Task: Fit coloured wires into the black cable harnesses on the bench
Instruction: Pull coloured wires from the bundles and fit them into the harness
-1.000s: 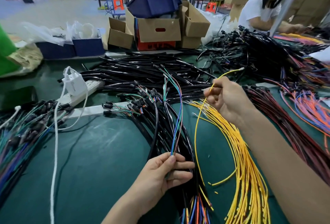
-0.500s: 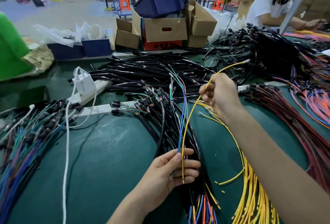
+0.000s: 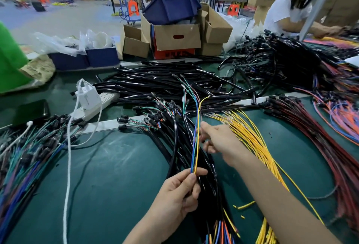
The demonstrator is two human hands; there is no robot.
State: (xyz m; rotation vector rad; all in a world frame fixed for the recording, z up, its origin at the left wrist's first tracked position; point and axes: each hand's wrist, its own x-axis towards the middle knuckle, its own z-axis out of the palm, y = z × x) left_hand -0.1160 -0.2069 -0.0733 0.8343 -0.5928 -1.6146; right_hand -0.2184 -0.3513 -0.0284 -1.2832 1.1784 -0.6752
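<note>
Above the left fingers (image 3: pixel 191 180), clamped on the wires (image 3: pixel 193 156) of one harness (image 3: pixel 206 184), the right fingers (image 3: pixel 203 127) curl beside a yellow wire (image 3: pixel 200 110), grip unclear; many harnesses (image 3: pixel 155 90) beyond seemingly await fitting.

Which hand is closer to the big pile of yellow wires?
Right. The right hand is at the left edge of the yellow wire pile; the left hand is lower, across the black cables, holding coloured wires.

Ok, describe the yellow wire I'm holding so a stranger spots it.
On the green bench, left of the fanned pile of yellow wires, coloured wires rise from the left hand. The yellow wire is the only yellow one among them, beside a blue wire, pinched higher by the right hand.
</note>
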